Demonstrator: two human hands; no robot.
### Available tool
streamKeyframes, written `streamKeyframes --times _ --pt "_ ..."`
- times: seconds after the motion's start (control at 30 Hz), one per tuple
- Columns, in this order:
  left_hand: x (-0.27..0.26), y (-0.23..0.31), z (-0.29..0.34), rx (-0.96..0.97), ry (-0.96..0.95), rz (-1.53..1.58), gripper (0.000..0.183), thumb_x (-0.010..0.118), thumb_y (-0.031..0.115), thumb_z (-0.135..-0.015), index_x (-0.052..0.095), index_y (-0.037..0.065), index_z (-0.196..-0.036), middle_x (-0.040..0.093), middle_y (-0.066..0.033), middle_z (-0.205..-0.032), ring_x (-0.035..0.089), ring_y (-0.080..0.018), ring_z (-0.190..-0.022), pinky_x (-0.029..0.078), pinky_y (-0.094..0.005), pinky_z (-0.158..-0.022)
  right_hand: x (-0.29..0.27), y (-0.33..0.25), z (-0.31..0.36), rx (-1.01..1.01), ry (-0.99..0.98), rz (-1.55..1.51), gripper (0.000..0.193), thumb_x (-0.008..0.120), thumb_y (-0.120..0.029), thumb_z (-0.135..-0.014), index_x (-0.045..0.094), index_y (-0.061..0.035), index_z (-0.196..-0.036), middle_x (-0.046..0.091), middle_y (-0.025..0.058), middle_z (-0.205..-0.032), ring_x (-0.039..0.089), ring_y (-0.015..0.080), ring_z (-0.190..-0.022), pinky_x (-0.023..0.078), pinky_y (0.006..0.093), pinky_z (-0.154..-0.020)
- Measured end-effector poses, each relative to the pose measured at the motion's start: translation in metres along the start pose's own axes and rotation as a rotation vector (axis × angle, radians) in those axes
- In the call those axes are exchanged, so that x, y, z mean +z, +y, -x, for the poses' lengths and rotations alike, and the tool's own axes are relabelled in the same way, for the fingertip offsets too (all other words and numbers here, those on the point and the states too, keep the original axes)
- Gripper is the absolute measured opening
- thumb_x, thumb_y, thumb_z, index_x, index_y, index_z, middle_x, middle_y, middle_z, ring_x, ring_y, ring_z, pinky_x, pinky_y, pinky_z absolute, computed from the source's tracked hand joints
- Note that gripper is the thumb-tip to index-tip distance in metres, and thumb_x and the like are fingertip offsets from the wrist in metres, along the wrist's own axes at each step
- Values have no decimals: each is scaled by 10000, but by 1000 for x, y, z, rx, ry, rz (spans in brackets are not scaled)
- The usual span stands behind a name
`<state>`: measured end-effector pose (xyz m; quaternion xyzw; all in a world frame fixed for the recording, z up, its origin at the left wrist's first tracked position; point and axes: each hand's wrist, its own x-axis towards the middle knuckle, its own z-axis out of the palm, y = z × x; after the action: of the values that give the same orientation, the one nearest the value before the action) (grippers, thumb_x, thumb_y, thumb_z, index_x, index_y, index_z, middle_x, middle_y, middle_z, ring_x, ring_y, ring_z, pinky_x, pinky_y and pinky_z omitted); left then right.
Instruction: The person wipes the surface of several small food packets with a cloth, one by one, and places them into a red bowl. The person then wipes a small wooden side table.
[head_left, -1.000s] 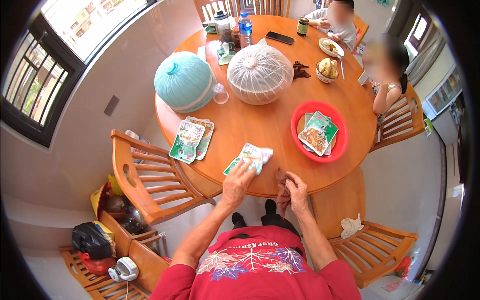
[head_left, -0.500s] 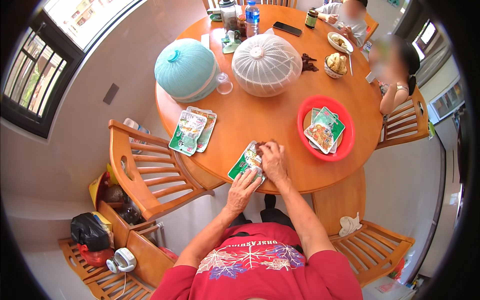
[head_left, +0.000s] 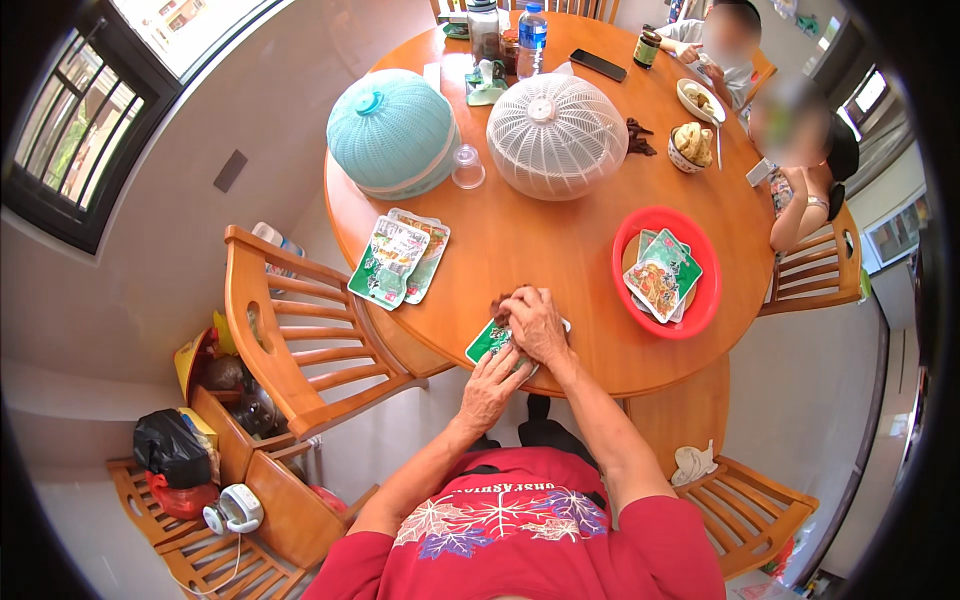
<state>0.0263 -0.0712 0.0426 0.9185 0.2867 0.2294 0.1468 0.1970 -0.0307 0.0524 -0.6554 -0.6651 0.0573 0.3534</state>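
Observation:
A green and white flat food packet (head_left: 484, 343) lies near the front edge of the round wooden table, mostly covered by my hands. My left hand (head_left: 489, 388) rests on its near part with the fingers stretched out. Above it, my right hand (head_left: 538, 326) is closed on a crumpled brown cloth (head_left: 500, 308), pressed against the packet. To the left lie overlapping packets (head_left: 393, 258) of the same kind. On the right, a red plastic basin (head_left: 708, 288) holds several more packets (head_left: 664, 275).
Toward the back stand a blue mesh food cover (head_left: 390, 130), a white one (head_left: 555, 135), a clear cup (head_left: 467, 168), bottles (head_left: 532, 42) and a phone (head_left: 598, 65). Two people sit at the far right near a bowl of food (head_left: 690, 150). A wooden chair (head_left: 300, 330) stands at left.
My right hand has slid the brown cloth toward the near left over the packet, covering more of its printed front. The whole view has shifted slightly.

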Motion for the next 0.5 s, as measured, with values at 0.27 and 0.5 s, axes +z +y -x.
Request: streamKeyframes --times 0.27,0.5 --pt "-2 7 -5 5 -1 -61 379 549 101 -829 605 145 -1201 492 -74 -1386 458 -263 -1287 355 -432 -1057 3 8 0 311 377 278 185 613 -80 -785 651 -103 -965 553 77 -996 514 310 -930 443 428 -787" --pt "4 17 -2 -10 -26 -174 440 620 163 -803 563 114 -1237 447 -117 -1413 428 -286 -1300 357 -429 -1037 -26 -6 65 134 226 94 308 644 -7 -758 635 -68 -1060 546 103 -1050 511 338 -967 461 434 -841"
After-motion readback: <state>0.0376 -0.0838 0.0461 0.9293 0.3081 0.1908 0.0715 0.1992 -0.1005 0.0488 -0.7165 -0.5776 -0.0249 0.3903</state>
